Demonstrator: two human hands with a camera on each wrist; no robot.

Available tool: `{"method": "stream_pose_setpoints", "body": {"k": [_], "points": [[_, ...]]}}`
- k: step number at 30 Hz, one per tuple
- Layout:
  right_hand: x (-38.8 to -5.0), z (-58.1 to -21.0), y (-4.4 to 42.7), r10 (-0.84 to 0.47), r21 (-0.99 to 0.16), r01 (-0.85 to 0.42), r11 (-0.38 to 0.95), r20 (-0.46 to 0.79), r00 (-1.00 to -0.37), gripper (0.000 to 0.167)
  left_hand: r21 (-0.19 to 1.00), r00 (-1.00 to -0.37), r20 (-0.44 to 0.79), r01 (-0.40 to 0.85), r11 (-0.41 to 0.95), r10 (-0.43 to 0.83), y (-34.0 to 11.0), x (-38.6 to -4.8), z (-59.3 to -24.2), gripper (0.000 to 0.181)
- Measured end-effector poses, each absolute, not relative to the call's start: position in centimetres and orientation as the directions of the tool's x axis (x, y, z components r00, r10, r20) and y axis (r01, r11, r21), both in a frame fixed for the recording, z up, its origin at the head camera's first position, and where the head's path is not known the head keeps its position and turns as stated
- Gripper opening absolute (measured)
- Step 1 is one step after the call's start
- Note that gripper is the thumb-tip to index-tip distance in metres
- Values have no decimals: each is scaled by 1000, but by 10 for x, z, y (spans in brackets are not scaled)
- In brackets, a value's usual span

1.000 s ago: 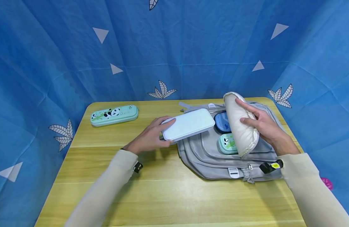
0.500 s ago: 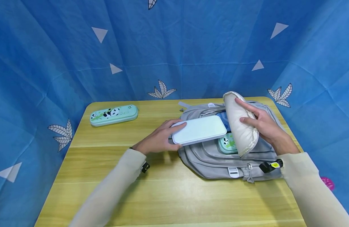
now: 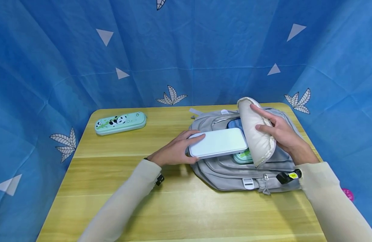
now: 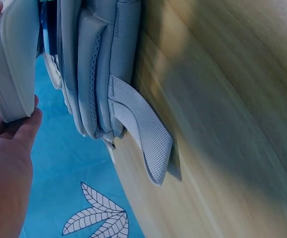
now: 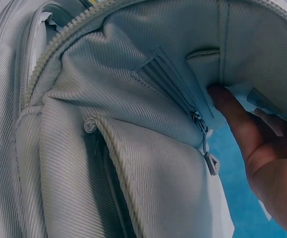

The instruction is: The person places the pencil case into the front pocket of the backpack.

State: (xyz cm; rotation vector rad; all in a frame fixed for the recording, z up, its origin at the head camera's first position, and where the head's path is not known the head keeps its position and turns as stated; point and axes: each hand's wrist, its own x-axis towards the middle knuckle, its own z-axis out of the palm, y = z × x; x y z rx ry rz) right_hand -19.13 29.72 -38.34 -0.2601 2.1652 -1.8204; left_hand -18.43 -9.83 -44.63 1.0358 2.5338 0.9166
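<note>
In the head view, my left hand grips one end of a flat white case, fingers on top and thumb beneath the near edge. The case is held over the grey backpack, its far end close to the flap. My right hand holds the backpack's front flap folded back, its pale lining facing left. Below the white case, a green panda-print case and a blue case lie in the opening, both partly covered. The right wrist view shows the thumb against the flap's fabric.
A mint-green pencil case with pandas lies at the table's back left. The backpack takes up the right side of the wooden table. Blue patterned cloth hangs behind and at both sides. A strap sticks out from the backpack.
My left hand has moved right and slightly nearer the front, bringing the white case further over the backpack's opening. My right hand and the flap stay nearly still.
</note>
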Motion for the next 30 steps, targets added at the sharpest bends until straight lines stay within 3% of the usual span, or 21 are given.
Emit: {"method": "stream_pose_setpoints", "body": {"k": [30], "points": [[-192, -383, 297, -323, -996, 37, 80, -60, -945, 71, 624, -659, 19, 596, 506, 752, -64, -188, -451, 89]]}}
